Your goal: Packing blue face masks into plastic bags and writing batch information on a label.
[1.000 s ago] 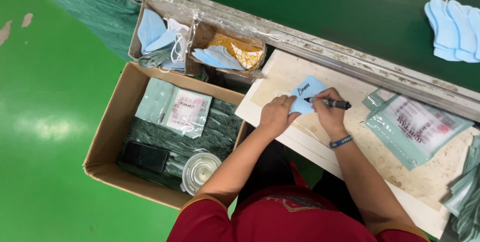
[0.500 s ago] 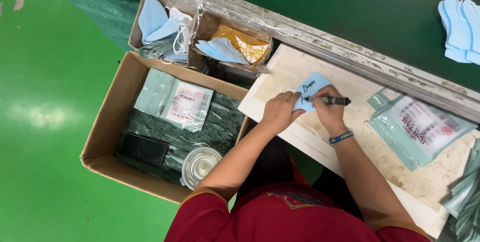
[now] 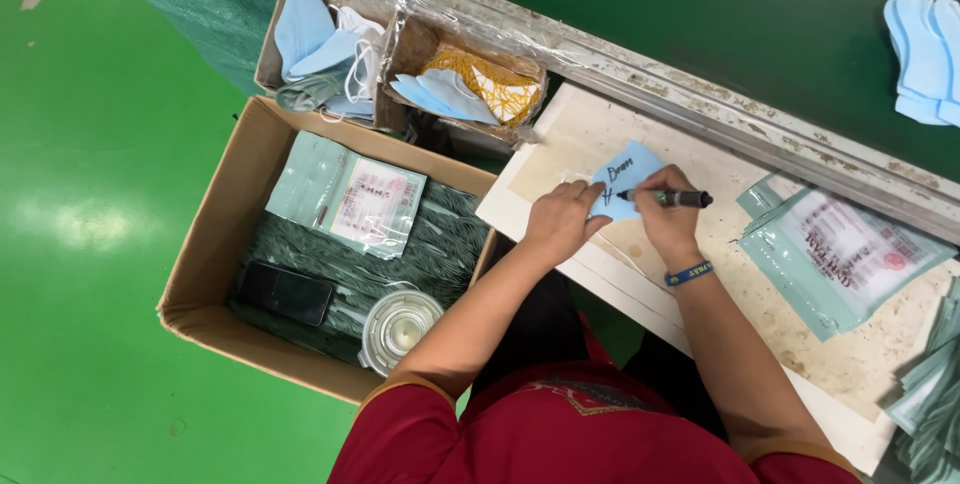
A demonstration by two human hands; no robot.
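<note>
A light blue face mask point(image 3: 625, 172) lies flat on the worn white work board point(image 3: 730, 264). My left hand point(image 3: 558, 221) presses down on the mask's lower left edge. My right hand point(image 3: 668, 214) grips a black marker pen point(image 3: 680, 199) whose tip rests on the mask, where dark handwriting shows. A blue band circles my right wrist.
An open cardboard box point(image 3: 215, 234) at my left holds packaged masks point(image 3: 348, 194), a dark phone point(image 3: 285, 293) and a clear lidded cup point(image 3: 398, 327). Small bins point(image 3: 400, 54) of blue masks sit behind. Printed pouches point(image 3: 850, 254) lie at right. More blue masks point(image 3: 925, 39) rest on the green belt.
The pen has moved slightly across the mask and more writing shows. My left hand stays pressed on the mask. The view has shifted a little.
</note>
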